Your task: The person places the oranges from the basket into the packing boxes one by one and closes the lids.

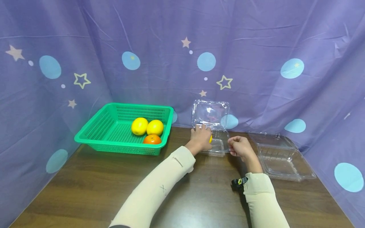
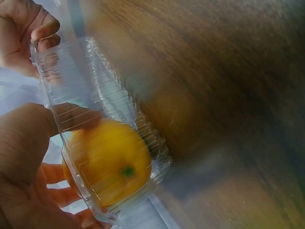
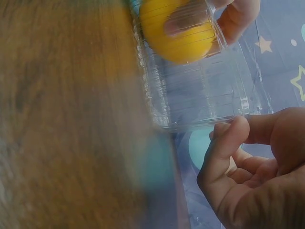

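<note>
In the head view, a clear hinged plastic box stands on the table with its lid raised at the back. My left hand reaches into the left part of this box and grips a yellow-orange fruit, seen through the wall as an orange with a green stem end. The thumb lies on one side of it and the fingers on the other. At the box's right rim, my right hand pinches the edge between thumb and forefinger, as the right wrist view also shows. My left hand hides most of the orange from above.
A green plastic basket stands on the left with two yellow fruits and an orange-coloured one in it. On the right lies another open clear box. A purple patterned curtain hangs behind the wooden table.
</note>
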### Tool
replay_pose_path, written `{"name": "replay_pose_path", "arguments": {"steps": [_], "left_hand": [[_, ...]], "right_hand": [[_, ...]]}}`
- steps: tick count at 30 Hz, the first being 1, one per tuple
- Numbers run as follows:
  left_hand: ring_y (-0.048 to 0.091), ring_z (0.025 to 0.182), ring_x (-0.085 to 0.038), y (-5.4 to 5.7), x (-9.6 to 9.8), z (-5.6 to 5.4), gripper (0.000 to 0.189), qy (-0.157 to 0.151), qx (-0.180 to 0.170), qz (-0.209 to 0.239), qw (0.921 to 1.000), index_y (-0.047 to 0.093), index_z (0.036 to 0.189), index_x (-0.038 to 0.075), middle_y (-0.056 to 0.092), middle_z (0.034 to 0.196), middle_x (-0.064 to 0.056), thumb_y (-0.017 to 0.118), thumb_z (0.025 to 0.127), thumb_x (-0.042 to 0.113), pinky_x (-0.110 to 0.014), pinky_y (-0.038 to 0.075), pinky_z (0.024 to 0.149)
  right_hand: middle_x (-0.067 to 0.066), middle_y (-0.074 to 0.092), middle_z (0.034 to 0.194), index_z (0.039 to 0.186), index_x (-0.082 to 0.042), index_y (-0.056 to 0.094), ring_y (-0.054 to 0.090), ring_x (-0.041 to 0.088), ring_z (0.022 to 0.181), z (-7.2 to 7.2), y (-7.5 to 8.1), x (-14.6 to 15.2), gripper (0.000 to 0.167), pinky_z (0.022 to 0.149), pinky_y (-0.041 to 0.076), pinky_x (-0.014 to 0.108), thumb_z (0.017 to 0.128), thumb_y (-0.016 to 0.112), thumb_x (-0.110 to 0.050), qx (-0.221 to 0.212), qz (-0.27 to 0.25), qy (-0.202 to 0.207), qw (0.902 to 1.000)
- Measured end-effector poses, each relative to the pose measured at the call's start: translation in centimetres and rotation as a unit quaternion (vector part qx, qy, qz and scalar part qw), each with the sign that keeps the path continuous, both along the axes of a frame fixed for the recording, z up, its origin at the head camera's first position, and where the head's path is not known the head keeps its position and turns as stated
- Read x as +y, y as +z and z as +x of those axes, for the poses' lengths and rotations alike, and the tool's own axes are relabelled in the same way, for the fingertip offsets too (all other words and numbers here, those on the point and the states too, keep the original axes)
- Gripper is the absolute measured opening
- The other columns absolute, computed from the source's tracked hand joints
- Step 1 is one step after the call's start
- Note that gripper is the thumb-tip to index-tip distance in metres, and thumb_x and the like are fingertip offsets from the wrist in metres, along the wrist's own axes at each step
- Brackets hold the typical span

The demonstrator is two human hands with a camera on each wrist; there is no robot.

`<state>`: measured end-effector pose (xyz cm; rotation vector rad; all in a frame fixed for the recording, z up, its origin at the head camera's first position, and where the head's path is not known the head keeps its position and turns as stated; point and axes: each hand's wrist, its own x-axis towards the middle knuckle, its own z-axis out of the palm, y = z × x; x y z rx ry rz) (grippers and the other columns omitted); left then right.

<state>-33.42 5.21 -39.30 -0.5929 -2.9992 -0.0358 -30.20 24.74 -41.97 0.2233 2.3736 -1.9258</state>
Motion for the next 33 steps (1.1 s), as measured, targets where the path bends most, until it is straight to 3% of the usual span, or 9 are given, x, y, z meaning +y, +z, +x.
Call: {"name": "replay_pose_path", "arguments": {"steps": [6, 13, 19, 25, 33], "left_hand": [[0.047, 0.127, -0.036, 0.2, -0.2, 0.3, 0.059, 0.006, -0.003, 0.010, 0.9999, 0.058, 0.136, 0.013, 0.053, 0.137, -0.010, 0.071, 0.087, 0.042, -0.050, 0.040, 0.104], [0.044, 0.135, -0.038, 1.1, -0.8, 0.6, 0.070, -0.002, -0.011, 0.017, 0.9998, 0.048, 0.150, 0.012, 0.048, 0.149, -0.012, 0.068, 0.092, 0.045, -0.054, 0.035, 0.112], [0.043, 0.134, -0.037, 2.3, -1.8, 0.3, 0.063, -0.003, 0.011, 0.012, 0.9999, 0.051, 0.148, 0.012, 0.048, 0.149, -0.011, 0.060, 0.097, 0.048, -0.052, 0.036, 0.110], [0.044, 0.127, -0.035, 3.7, -3.9, -0.2, 0.060, 0.007, 0.024, 0.017, 0.9995, 0.051, 0.147, 0.010, 0.049, 0.146, -0.011, 0.058, 0.099, 0.047, -0.051, 0.037, 0.107], [0.048, 0.119, -0.037, 5.7, -7.6, -1.1, 0.052, 0.011, 0.071, 0.030, 0.9970, 0.054, 0.139, 0.005, 0.054, 0.133, -0.014, 0.058, 0.099, 0.039, -0.051, 0.042, 0.101]], "right_hand": [[0.001, 0.054, 0.076, 0.116, 0.011, 0.052, 0.051, 0.008, 0.060, 0.1, 0.2, -0.1, 0.020, 0.052, 0.051, 0.020, 0.105, 0.046, -0.003, -0.002, -0.005, 0.000, 1.0000], [0.002, 0.055, 0.077, 0.117, 0.012, 0.052, 0.052, 0.008, 0.061, 0.0, 0.1, 0.0, 0.020, 0.052, 0.051, 0.021, 0.105, 0.045, -0.003, -0.005, -0.001, 0.000, 1.0000], [0.002, 0.055, 0.077, 0.118, 0.013, 0.051, 0.052, 0.008, 0.061, -0.1, 0.0, -0.1, 0.022, 0.052, 0.050, 0.020, 0.105, 0.045, -0.003, -0.002, 0.002, 0.002, 1.0000], [0.002, 0.054, 0.077, 0.117, 0.012, 0.051, 0.051, 0.008, 0.061, 0.0, 0.0, 0.0, 0.021, 0.052, 0.050, 0.021, 0.105, 0.045, -0.003, 0.000, 0.001, 0.000, 1.0000], [0.002, 0.054, 0.076, 0.115, 0.011, 0.052, 0.051, 0.008, 0.060, -0.1, -0.3, 0.1, 0.019, 0.051, 0.049, 0.021, 0.105, 0.045, -0.003, 0.000, -0.008, 0.000, 1.0000]]}}
